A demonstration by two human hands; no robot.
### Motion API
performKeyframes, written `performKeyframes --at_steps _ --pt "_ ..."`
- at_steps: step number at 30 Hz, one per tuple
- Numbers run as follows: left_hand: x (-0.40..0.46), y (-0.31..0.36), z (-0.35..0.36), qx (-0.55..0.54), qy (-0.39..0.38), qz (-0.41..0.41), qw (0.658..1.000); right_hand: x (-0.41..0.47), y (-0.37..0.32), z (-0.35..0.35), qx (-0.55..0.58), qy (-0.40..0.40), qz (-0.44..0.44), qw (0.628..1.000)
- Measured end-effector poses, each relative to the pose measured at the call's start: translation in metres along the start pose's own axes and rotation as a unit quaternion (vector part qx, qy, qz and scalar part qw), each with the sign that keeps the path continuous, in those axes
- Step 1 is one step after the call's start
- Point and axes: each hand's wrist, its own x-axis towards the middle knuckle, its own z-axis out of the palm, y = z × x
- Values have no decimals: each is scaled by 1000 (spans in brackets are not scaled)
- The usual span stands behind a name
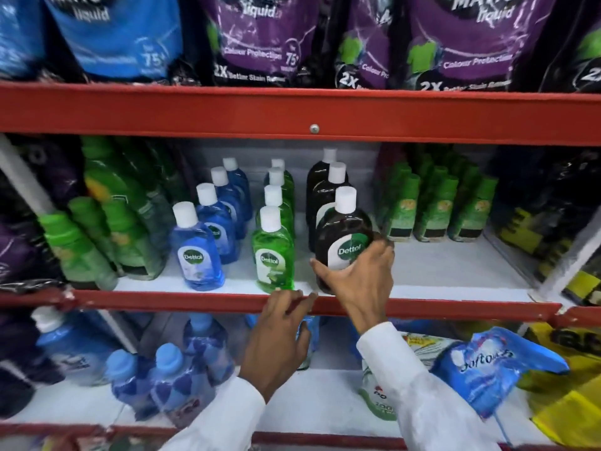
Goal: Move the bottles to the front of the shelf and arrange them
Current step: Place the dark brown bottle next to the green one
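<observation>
Fingers of the right hand (359, 278) wrap the brown bottle (343, 236) at the shelf (455, 268) front, the grip closed around its lower body and hiding its base. Just left, the left hand (279, 333) rests loosely open on the red shelf lip (162, 299). Further left stand the green bottles (273, 249) and blue bottles (198, 245); rear ones are mostly hidden.

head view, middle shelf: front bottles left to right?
Green-capped bottles → blue Dettol bottle → green Dettol bottle → brown Dettol bottle, gripped by the right hand → small green bottles.
</observation>
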Motion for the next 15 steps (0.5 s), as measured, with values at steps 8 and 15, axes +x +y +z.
performKeyframes --at_steps 8,15 --pt "6 3 1 -41 16 -26 999 -2 8 -5 14 -28 15 999" --pt "37 18 -4 -83 22 -73 994 23 53 -28 125 -224 -16 966"
